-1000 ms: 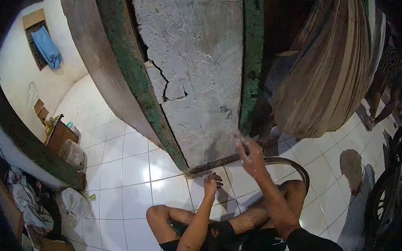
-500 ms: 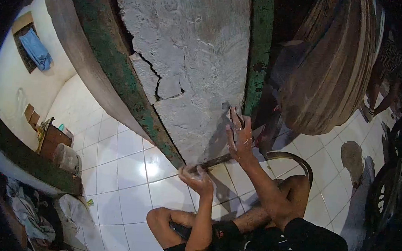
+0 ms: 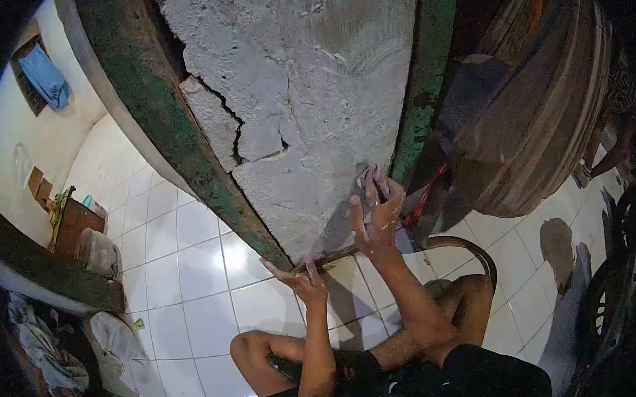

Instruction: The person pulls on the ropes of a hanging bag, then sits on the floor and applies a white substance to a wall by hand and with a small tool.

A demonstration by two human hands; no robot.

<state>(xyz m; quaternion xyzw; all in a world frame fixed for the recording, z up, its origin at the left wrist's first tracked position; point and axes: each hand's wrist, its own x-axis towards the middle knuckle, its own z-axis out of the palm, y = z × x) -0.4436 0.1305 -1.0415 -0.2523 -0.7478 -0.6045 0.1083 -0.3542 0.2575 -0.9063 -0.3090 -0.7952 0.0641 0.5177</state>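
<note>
Before me stands a rough grey plastered wall section [image 3: 316, 111] with a jagged crack on its left side, framed by worn green-painted wooden posts [image 3: 139, 89]. My right hand [image 3: 380, 220] is raised to the lower right of the plaster, beside the right green post [image 3: 427, 81]. Its fingertips are bent together against the surface and the thumb stands apart; whatever they hold is too small to make out. Pale dust or paste marks its fingers. My left hand [image 3: 304, 283] is open at the bottom of the plaster, fingers stretched out near the left post's foot.
White floor tiles [image 3: 196, 293] surround my crossed legs [image 3: 464, 302]. A brown striped cloth [image 3: 536, 139] hangs at the right, with a curved dark strip [image 3: 468, 244] below it. A wheel [image 3: 606, 303] stands far right; a wooden box [image 3: 80, 224] and a bucket [image 3: 100, 251] stand left.
My left hand's curled fingers have straightened out, and the hand sits slightly left and lower. My right hand stays at the plaster's lower right edge. The view has shifted slightly.
</note>
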